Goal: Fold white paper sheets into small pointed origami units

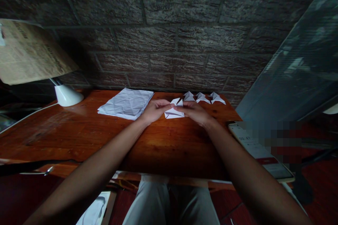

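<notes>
A small white folded paper piece [173,111] lies on the wooden table [158,140] between my two hands. My left hand [154,110] pinches its left side, fingers curled onto the paper. My right hand [194,111] grips its right side, fingers bent over the fold. Just behind them, near the wall, three finished folded paper shapes [203,97] stand in a row. A stack of creased white paper sheets [126,103] rests to the left of my left hand.
A white lamp base [67,95] with a brown paper shade [29,52] stands at the table's back left. A phone [260,151] lies at the right edge. A brick wall [169,31] runs behind the table. My knees show below the front edge.
</notes>
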`<act>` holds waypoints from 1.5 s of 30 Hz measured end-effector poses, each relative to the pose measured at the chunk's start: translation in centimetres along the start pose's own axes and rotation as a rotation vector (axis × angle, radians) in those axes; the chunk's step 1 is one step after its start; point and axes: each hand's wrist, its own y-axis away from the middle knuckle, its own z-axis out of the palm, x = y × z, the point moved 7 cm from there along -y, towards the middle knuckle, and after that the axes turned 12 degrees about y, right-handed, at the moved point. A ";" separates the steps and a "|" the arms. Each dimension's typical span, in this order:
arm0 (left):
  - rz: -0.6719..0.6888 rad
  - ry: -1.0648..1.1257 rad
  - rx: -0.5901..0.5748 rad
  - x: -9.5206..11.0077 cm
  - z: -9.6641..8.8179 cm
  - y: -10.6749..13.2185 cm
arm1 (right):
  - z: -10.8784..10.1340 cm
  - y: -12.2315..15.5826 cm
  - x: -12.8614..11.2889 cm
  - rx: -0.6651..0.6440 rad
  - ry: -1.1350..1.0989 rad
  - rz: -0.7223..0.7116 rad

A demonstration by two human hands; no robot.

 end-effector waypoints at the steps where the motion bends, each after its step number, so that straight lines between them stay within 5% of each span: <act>1: -0.002 0.000 0.001 0.0 0.0 0.0 | 0.0 0.0 0.0 -0.002 -0.010 0.009; 9: -0.032 0.007 0.077 -0.4 -0.4 0.1 | 0.2 -0.4 -0.4 -0.006 -0.009 -0.097; 25: -0.008 -0.001 -0.078 -0.3 0.5 0.1 | -0.8 -0.2 0.2 0.131 -0.049 0.035; 45: 0.122 -0.199 -0.145 0.1 1.0 0.3 | -1.5 -0.4 -1.7 0.193 0.205 -0.263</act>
